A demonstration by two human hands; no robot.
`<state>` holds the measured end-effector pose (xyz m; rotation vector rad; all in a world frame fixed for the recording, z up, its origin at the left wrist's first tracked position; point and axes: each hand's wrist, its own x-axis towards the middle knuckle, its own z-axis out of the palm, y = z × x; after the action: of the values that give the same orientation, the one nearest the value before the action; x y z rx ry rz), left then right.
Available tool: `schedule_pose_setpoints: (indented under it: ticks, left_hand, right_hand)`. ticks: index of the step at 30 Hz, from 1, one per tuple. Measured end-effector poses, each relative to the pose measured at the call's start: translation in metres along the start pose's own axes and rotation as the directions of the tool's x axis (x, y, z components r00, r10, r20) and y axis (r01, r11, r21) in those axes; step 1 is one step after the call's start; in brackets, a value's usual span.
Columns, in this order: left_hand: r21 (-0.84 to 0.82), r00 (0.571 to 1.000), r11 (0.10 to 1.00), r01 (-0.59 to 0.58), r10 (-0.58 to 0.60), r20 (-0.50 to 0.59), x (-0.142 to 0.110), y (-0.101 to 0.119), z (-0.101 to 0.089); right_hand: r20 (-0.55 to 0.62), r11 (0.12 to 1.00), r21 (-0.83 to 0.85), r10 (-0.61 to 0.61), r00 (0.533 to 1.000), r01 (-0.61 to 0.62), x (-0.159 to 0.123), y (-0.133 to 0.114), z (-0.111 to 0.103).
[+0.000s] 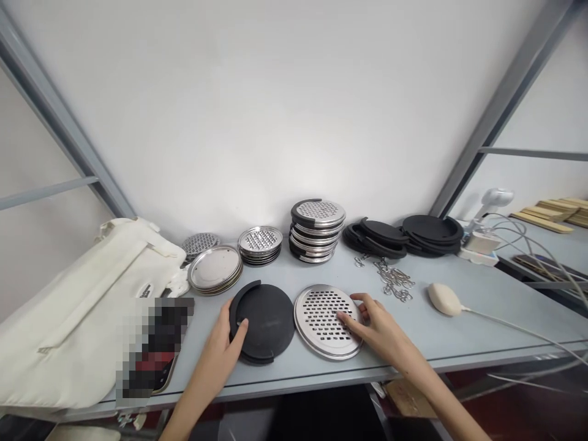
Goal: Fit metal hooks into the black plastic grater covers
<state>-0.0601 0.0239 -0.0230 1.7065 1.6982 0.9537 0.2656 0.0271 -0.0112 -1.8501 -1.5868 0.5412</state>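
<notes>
Desk: the grey-blue desk (303, 383) is flat and runs wide from side to side.
Room: a plain white wall (275, 110) stands behind it, with a slanted grey metal post (59, 110) on the left and another (500, 110) on the right.
Left hand: the left hand (226, 344) has its thumb on top of a round black holder (269, 318) and its other fingers around the outer edge, pinching it.
Right hand: the right hand (379, 331) has its thumb on the holes of a round metal grater (324, 315) and a finger by the rim, spread apart; I cannot tell if they pinch it.
Where they are: the holder and the grater lie side by side, near the front edge.
Back row: small graters (261, 242), a tall pile of graters in black holders (321, 214) and more black holders (429, 229) sit near the wall.
Left side: metal plates (215, 269), a big white bag (82, 318) and a blurred phone (158, 373).
Right side: metal clips (395, 278), and a cream oval thing (444, 299) with a cord.
Room to move: bare desk shows between the right hand and the oval thing, and a thin strip in front of the grater.
</notes>
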Motion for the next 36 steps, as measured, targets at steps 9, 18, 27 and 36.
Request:
schedule_pose_setpoints:
  ticks: [9, 18, 27, 36]
  left_hand:
    - [0.155, 0.997, 0.986, -0.068, 0.074, -0.033, -0.006, 0.004, 0.007]
    - [0.261, 0.988, 0.954, -0.15, 0.153, 0.009, -0.014, 0.019, 0.014]
    - [0.164, 0.979, 0.974, -0.154, 0.128, 0.157, -0.02, 0.022, 0.008]
    - [0.282, 0.92, 0.897, -0.341, 0.257, 0.296, -0.018, 0.017, -0.009]
  right_hand:
    - [0.108, 0.882, 0.471, -0.062, 0.992, 0.004, -0.001, -0.005, 0.006]
    - [0.116, 0.735, 0.669, 0.047, 0.992, -0.113, -0.007, -0.022, -0.002]
    - [0.198, 0.822, 0.568, -0.098, 0.975, -0.033, -0.019, -0.026, 0.024]
    - [0.356, 0.897, 0.352, -0.393, 0.848, 0.268, -0.028, -0.021, 0.012]
